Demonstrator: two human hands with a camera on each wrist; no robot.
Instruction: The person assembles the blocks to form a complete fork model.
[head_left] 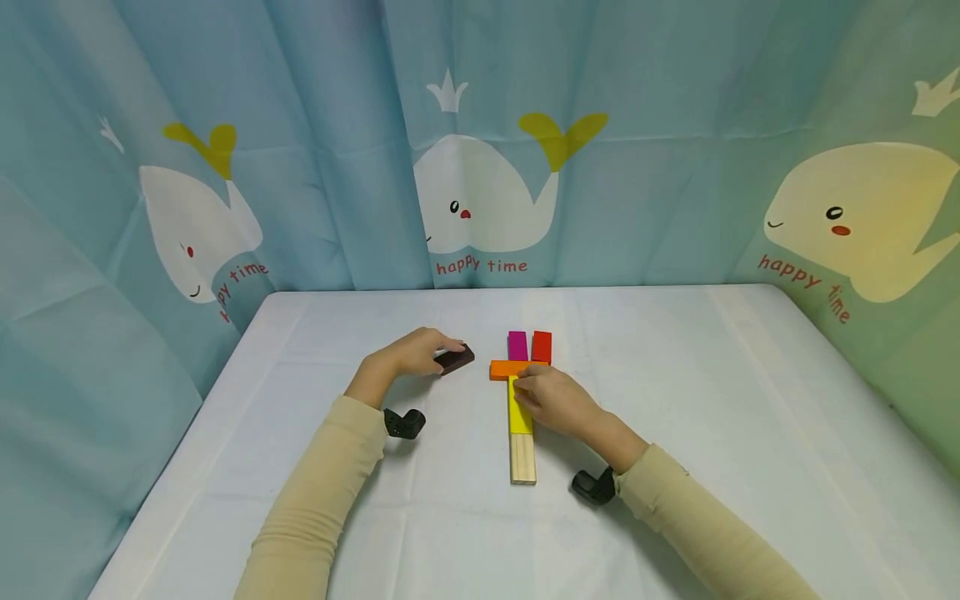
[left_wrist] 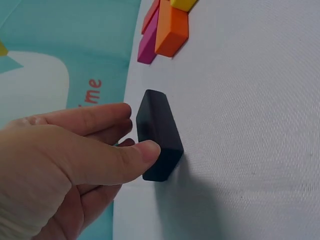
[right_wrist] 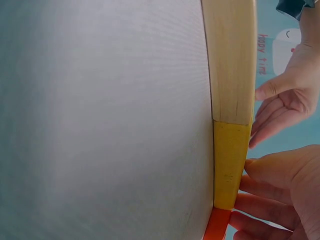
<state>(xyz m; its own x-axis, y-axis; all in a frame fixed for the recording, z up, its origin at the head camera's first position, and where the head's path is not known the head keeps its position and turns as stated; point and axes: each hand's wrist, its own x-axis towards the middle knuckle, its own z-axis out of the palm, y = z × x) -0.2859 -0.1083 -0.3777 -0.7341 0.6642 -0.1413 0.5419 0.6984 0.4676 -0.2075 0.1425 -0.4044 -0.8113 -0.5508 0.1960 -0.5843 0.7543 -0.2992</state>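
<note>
In my left hand (head_left: 416, 352) is a dark brown rectangular block (head_left: 455, 359), tilted on the table, its near end between the thumb (left_wrist: 148, 151) and fingers. My right hand (head_left: 558, 402) rests over a yellow block (head_left: 519, 417), thumb and fingertips at its upper face beside an orange block (head_left: 504, 370). The orange block lies crosswise at the yellow one's far end. A plain wooden block (head_left: 522, 458) continues the line at the near end. Beyond the orange block, a magenta block (head_left: 517, 346) and a red block (head_left: 542, 346) lie side by side, slightly apart.
A white cloth covers the table (head_left: 300, 517). Behind it hangs a blue curtain (head_left: 337, 167) printed with whales. A small black camera mount sits at each wrist, the left one (head_left: 405, 423) and the right one (head_left: 594, 486) hanging low over the cloth.
</note>
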